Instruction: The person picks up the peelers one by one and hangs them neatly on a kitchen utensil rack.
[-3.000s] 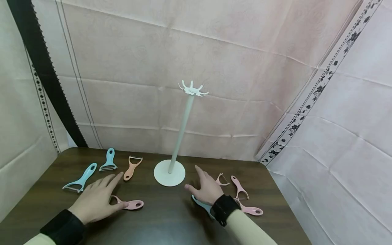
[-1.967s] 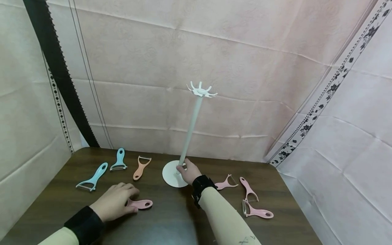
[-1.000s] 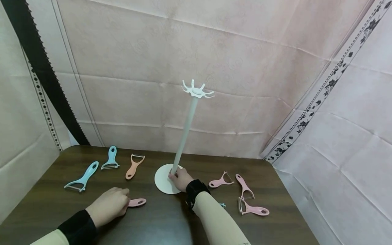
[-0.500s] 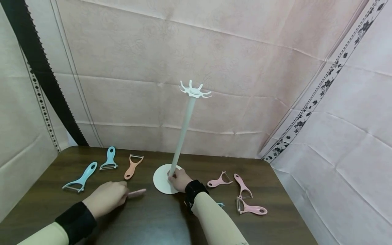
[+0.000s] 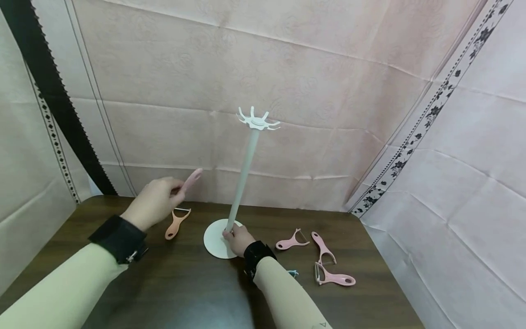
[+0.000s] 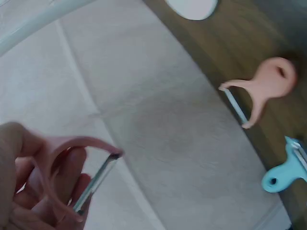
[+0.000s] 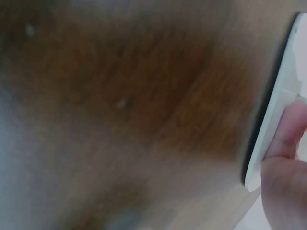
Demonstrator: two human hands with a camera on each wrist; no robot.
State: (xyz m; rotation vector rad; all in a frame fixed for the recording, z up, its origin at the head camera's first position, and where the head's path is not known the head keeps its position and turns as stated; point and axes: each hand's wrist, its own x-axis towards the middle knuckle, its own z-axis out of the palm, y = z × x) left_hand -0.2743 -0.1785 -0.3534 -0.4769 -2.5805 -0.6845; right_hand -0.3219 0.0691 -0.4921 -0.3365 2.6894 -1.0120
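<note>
My left hand (image 5: 154, 201) holds a pink peeler (image 5: 192, 179) up above the table, its handle end pointing right toward the stand. In the left wrist view the fingers wrap that peeler's frame, and its metal blade (image 6: 97, 182) shows. A pale hook stand (image 5: 248, 164) stands upright on a round white base (image 5: 213, 240), several bare hooks at its top. Down at the pole's foot, my right hand (image 5: 239, 241) grips the stand. The right wrist view has the thumb (image 7: 290, 129) lying over the base.
Right of the stand lie three pink peelers (image 5: 289, 243), two of them touching. A blue peeler (image 5: 293, 273) is mostly hidden by the right forearm. An orange peeler (image 5: 174, 226) lies left of the base. Another blue peeler (image 6: 283, 177) shows in the left wrist view. Cloth (image 5: 312, 151) hangs behind.
My left hand took hold of the pink peeler and lifted it off the table, up toward the hooks' side. My right hand moved left to the pole's foot and shifted the base slightly nearer.
</note>
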